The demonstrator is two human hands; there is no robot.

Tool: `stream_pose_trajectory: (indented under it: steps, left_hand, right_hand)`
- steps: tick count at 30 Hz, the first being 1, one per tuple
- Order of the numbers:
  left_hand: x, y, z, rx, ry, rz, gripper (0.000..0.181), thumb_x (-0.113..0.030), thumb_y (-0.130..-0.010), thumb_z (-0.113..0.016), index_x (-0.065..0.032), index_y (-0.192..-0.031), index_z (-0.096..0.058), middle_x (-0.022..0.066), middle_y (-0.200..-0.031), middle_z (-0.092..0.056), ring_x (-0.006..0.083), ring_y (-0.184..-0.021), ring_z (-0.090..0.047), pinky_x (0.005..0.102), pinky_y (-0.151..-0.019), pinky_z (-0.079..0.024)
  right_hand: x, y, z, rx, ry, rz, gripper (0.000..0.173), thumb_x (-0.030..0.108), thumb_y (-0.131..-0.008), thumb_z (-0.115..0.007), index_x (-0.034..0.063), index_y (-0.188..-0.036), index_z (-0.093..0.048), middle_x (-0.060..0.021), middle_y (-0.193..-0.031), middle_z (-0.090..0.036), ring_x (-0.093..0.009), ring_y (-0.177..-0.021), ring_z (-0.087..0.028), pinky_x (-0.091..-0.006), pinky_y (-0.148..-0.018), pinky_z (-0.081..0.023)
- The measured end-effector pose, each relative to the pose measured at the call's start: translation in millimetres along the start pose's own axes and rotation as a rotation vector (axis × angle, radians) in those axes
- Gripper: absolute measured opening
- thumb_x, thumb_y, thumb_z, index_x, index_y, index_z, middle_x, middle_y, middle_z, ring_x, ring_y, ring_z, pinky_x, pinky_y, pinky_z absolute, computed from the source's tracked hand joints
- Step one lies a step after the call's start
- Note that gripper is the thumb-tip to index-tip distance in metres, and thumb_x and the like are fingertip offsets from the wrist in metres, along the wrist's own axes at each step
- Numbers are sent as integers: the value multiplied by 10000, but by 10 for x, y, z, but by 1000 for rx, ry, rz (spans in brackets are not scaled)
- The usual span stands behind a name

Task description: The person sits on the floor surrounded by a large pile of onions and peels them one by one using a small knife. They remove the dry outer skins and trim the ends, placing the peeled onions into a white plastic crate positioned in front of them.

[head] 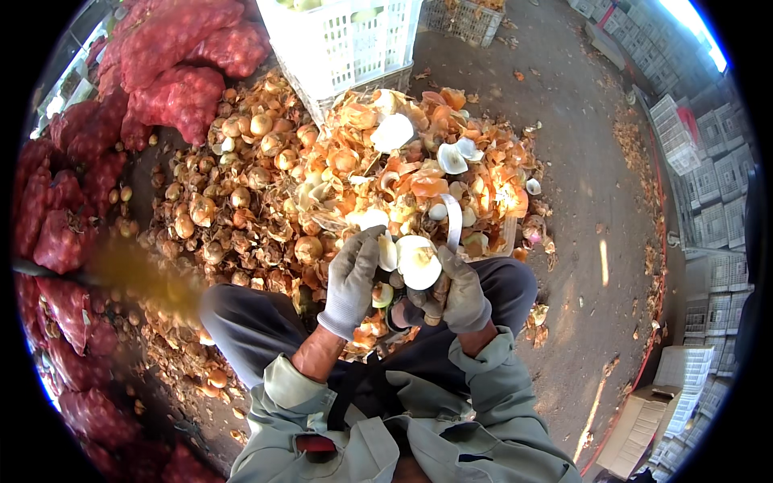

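Note:
My left hand (351, 281), in a grey knit glove, pinches a pale onion layer (388, 252) at its fingertips. Right beside that layer is a peeled white onion (418, 265), its cut end facing up, held between my two hands. My right hand (466, 296), gloved too, grips a knife by its wooden handle (439, 299), with its fingers under the onion. The knife's curved blade (453, 220) points away from me over the heap of onion skins (392, 175). Which fingers carry the onion's weight is partly hidden.
Unpeeled onions (241, 199) cover the floor ahead on the left. Red mesh sacks (175, 96) full of onions are piled beyond them. A white plastic crate (368, 48) stands behind the skins. Stacked crates (718, 223) and a cardboard box (637, 428) line the right side.

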State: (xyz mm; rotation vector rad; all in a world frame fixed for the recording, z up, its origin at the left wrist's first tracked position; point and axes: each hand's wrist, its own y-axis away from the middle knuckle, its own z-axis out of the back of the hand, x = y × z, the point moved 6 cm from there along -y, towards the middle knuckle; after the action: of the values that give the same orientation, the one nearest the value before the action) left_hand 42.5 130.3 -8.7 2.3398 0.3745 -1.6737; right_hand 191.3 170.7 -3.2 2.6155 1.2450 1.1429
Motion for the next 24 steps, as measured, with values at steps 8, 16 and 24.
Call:
stream_pose_trajectory:
  steps: [8,16,24]
  left_hand:
    - [41,-15,50,27,176,222,491,-389,-1003,-547,49,-1223,-564,83,-1029,-664,133,-896,-647,289,-797,-542]
    - [87,140,118,56,-10,265,558,-439,-956,-613,26,-1257,-546,67,-1018,-668,125,-850,-652,269,-720,-542]
    - [101,192,33,183,334,466,511,-343,-960,-624,25,-1288,-490,96,-992,-666,166,-765,-689,260,-524,-556]
  right_hand:
    - [61,7,17,110,213,59,557,448,-1032,-399,-6,-1345,-479,-156,-824,-670,-136,-470,-534,-215,-392,-375]
    - [74,59,-51,80,396,128,598,245,-937,-661,3,-1426,-418,-74,-903,-634,-83,-568,-520,-223,-519,-439]
    - [30,-30,-53,181,800,312,697,221,-874,-750,11,-1446,-412,-23,-1042,-589,-86,-853,-582,-236,-714,-498]
